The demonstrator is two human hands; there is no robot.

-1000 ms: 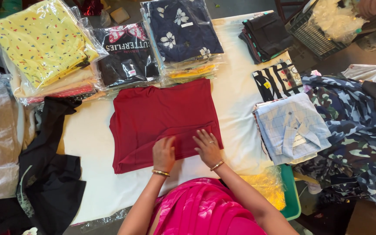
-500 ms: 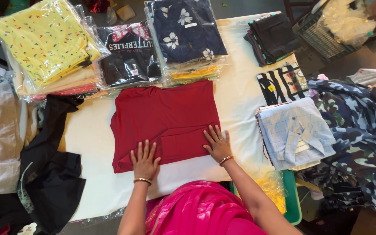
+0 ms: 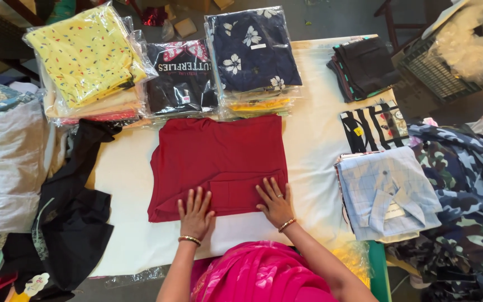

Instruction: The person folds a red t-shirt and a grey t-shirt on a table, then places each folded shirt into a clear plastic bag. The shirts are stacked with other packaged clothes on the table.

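A dark red garment (image 3: 219,162) lies folded flat in the middle of the white-covered table (image 3: 314,140). My left hand (image 3: 195,214) rests flat, fingers spread, on its near edge at the left. My right hand (image 3: 275,202) presses flat on the near edge at the right. Both wrists wear gold bangles. Neither hand grips anything. A bright pink garment (image 3: 258,274) that I wear fills the bottom of the view.
Bagged clothes stand along the far edge: a yellow stack (image 3: 85,61), a black printed one (image 3: 181,75), a navy floral stack (image 3: 252,53). Dark folded clothes (image 3: 364,67), a striped piece (image 3: 373,126), a light blue shirt (image 3: 387,193) and camouflage cloth (image 3: 465,190) lie right. Black cloth (image 3: 71,223) hangs left.
Both hands slid apart along the red garment's near edge, then the left came back toward the middle. The view shifted slightly.
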